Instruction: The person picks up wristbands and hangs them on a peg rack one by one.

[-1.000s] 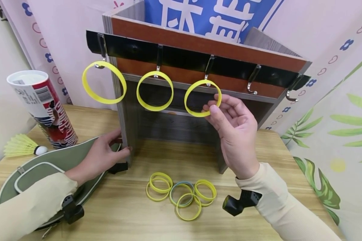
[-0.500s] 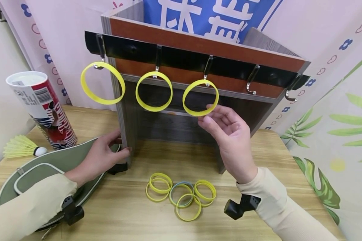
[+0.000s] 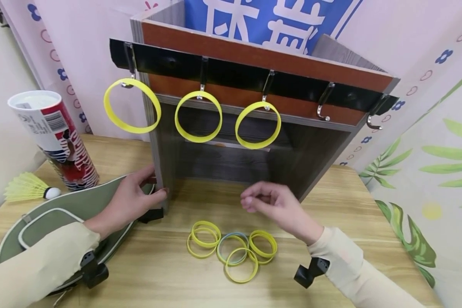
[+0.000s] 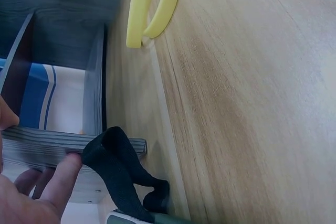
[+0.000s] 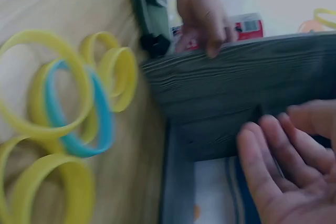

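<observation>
My left hand grips the lower front edge of the grey wooden stand's left side panel, thumb on one face and fingers on the other. Holding nothing, my right hand hovers in front of the stand's opening with fingers loosely bent, above and behind a cluster of silicone wristbands. That cluster has several yellow bands and a blue one, overlapping on the table. Three yellow wristbands hang from the black hook strip: one on the left hook, one on the second, one on the third.
Two bare hooks are at the strip's right end. A green bag lies at the left, beside a shuttlecock and a tall red-and-white tube. A patterned curtain stands behind the wooden table.
My right hand has let go of the third hanging wristband and moved down toward the table bands. That band now hangs freely. My left hand has stayed on the panel.
</observation>
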Demonstrator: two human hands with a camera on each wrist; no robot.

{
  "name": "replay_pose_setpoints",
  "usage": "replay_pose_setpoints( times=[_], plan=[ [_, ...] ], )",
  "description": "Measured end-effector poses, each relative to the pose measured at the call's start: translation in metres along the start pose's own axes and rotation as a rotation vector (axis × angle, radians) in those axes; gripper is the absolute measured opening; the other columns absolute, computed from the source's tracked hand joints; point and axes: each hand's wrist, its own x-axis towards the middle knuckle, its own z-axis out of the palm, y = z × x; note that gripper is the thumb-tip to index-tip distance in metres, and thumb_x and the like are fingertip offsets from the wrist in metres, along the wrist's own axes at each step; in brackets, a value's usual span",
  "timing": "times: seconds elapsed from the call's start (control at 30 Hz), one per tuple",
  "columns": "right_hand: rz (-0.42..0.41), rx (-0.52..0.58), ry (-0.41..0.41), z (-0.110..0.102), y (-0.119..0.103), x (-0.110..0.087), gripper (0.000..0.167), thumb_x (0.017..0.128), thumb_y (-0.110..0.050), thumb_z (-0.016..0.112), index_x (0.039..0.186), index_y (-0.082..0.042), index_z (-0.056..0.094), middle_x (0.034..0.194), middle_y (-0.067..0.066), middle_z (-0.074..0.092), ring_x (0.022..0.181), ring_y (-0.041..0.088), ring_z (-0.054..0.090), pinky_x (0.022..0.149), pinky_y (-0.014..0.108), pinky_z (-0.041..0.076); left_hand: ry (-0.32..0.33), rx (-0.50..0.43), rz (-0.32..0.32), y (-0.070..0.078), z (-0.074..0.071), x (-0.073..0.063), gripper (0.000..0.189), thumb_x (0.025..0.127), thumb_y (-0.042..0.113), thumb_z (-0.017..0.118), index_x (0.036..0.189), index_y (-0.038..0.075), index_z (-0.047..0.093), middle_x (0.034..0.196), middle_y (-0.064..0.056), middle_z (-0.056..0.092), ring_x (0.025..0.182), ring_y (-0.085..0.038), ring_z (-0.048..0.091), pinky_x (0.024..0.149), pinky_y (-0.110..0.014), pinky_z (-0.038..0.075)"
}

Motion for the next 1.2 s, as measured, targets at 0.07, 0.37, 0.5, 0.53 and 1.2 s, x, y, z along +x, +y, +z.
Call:
replay_pose_setpoints(
  times=[0.07, 0.37, 0.5, 0.53, 1.2],
  plan=[
    [0.001, -0.099, -0.092, 0.002, 0.01, -0.003, 0.016, 0.1, -0.006, 0.067, 0.111, 0.004, 0.073, 0.103, 0.021, 0.076, 0.091, 0.005, 0.071, 0.085, 0.027, 0.061, 0.001, 0.003, -0.005, 0.0, 0.0, 0.0, 0.053, 0.093, 0.011, 0.072, 0.145, 0.009, 0.06, 0.126, -0.016, 0.075, 0.101, 0.002, 0.062, 0.087, -0.019, 0.052],
    [0.096, -0.218, -0.386, 0.012, 0.03, -0.011, 0.018, 0.099, -0.011, 0.069, 0.111, 0.002, 0.073, 0.1, 0.013, 0.077, 0.09, -0.003, 0.065, 0.085, 0.022, 0.059, -0.007, -0.008, -0.013, 0.002, 0.001, 0.002, 0.054, 0.092, 0.009, 0.071, 0.145, 0.008, 0.06, 0.126, -0.016, 0.074, 0.109, -0.025, 0.067, 0.087, -0.026, 0.057],
    [0.108, -0.262, -0.439, 0.016, 0.032, -0.014, 0.017, 0.099, -0.009, 0.069, 0.111, 0.002, 0.072, 0.101, 0.01, 0.077, 0.092, -0.002, 0.066, 0.087, 0.021, 0.059, -0.008, -0.015, -0.026, 0.003, 0.001, 0.002, 0.056, 0.092, 0.008, 0.071, 0.147, 0.008, 0.059, 0.127, -0.017, 0.074, 0.108, -0.023, 0.066, 0.087, -0.025, 0.056],
    [0.106, -0.288, -0.443, 0.017, 0.031, -0.015, 0.016, 0.098, -0.009, 0.07, 0.111, 0.001, 0.073, 0.102, 0.009, 0.077, 0.093, -0.002, 0.066, 0.088, 0.021, 0.059, -0.009, -0.018, -0.029, 0.003, 0.001, 0.002, 0.056, 0.093, 0.009, 0.071, 0.147, 0.008, 0.058, 0.127, -0.017, 0.074, 0.109, -0.023, 0.066, 0.087, -0.025, 0.056],
    [-0.106, -0.618, -0.562, 0.027, 0.023, -0.019, 0.014, 0.096, -0.001, 0.069, 0.106, -0.01, 0.075, 0.101, -0.003, 0.076, 0.087, -0.005, 0.06, 0.08, 0.016, 0.055, -0.016, -0.052, -0.06, 0.004, 0.001, -0.001, 0.055, 0.094, 0.009, 0.07, 0.148, 0.009, 0.057, 0.128, -0.019, 0.072, 0.102, 0.0, 0.061, 0.083, -0.018, 0.053]
  ],
)
